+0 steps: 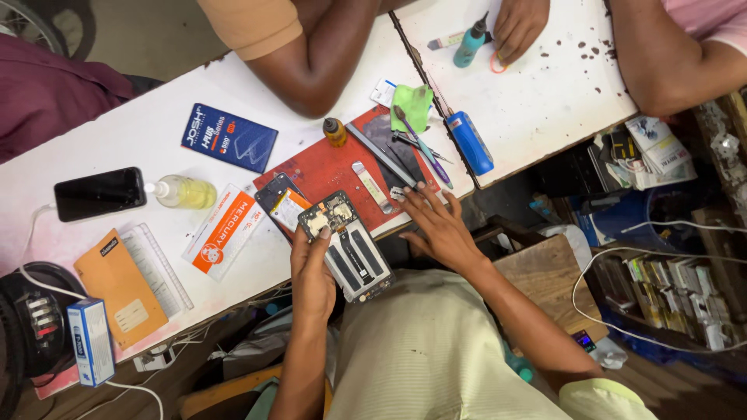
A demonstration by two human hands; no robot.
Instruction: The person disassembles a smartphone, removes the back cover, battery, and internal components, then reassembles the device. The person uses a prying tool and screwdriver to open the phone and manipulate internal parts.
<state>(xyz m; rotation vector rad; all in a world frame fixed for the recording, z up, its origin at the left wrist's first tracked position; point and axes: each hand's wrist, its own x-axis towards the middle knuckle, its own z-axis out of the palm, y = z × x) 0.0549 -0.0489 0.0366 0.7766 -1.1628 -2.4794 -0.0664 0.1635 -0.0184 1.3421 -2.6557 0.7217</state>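
Observation:
My left hand (pixel 311 272) grips an opened phone (pixel 346 245) with its back off, so the circuit board and metal frame show. It is held just over the table's near edge. My right hand (pixel 436 222) lies flat with fingers spread at the edge of the red work mat (pixel 327 167), its fingertips next to a small silver part (pixel 398 192). A metal strip (pixel 371 187), tweezers (pixel 412 144) and a purple-handled tool (pixel 424 148) lie on the mat. A second phone part with an orange label (pixel 282 204) lies by my left hand.
Other people's arms (pixel 319 54) and a hand (pixel 517 27) rest on the far side of the white table (pixel 140 132). On it lie a black phone (pixel 99 193), a small clear bottle (pixel 183 191), several packets, a blue lighter-shaped tool (pixel 469 141) and a green cloth (pixel 412 105). Cluttered shelves stand at the right.

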